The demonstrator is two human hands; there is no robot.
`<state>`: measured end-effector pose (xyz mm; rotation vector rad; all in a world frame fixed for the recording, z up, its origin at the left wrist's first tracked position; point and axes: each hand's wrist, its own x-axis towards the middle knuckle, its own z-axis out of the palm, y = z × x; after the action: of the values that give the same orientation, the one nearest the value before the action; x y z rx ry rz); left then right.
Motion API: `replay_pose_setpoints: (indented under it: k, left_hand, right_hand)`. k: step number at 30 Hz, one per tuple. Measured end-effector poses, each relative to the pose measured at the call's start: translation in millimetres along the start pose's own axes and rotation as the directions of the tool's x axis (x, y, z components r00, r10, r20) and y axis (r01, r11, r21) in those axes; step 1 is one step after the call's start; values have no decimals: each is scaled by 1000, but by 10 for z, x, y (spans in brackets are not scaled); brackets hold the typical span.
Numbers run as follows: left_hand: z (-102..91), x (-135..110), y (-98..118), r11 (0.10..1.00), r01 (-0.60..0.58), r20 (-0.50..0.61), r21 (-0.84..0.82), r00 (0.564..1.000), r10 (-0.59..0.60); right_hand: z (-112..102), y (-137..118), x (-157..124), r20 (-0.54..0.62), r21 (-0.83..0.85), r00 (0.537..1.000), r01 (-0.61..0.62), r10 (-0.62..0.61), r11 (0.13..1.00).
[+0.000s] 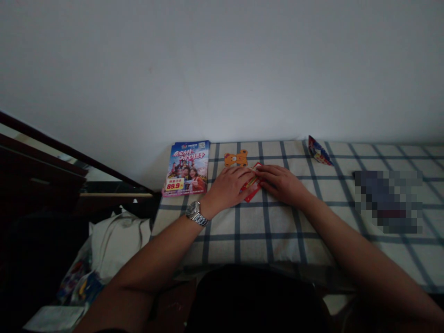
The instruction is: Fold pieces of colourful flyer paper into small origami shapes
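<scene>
Both my hands rest on a small red paper piece (252,188) lying flat on the checked tablecloth (263,231). My left hand (229,187), with a metal watch on the wrist, lies palm down on its left part with fingers stretched out. My right hand (281,184) presses flat on its right part, fingertips meeting the left hand's. Most of the red paper is hidden under the fingers. An orange bear-shaped cutout (236,158) lies just beyond the hands.
A colourful flyer (187,167) lies at the table's left rear corner. A folded colourful paper shape (318,151) stands at the back right. A blurred dark object (388,200) sits on the right. White wall behind; dark furniture and bags fill the left.
</scene>
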<state>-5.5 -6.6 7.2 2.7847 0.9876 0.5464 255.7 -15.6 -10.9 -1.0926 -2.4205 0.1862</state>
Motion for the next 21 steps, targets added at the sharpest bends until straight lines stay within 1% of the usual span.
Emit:
replay_pose_setpoints:
  k: [5, 10, 17, 21]
  left_hand:
    - [-18, 14, 35, 999, 33, -14, -5, 999, -33]
    - [22, 12, 32, 998, 57, -35, 7, 998, -56]
    - [43, 22, 17, 999, 39, -37, -14, 999, -40]
    - [44, 21, 1, 999, 25, -46, -47, 999, -28]
  right_hand:
    - [2, -1, -15, 22, -13, 1000, -21, 21, 1000]
    - [7, -3, -24, 15, -19, 1000, -9, 9, 1000]
    - [18, -45, -17, 4, -18, 1000, 15, -15, 1000]
    - [15, -68, -9, -7, -10, 1000, 5, -5, 1000]
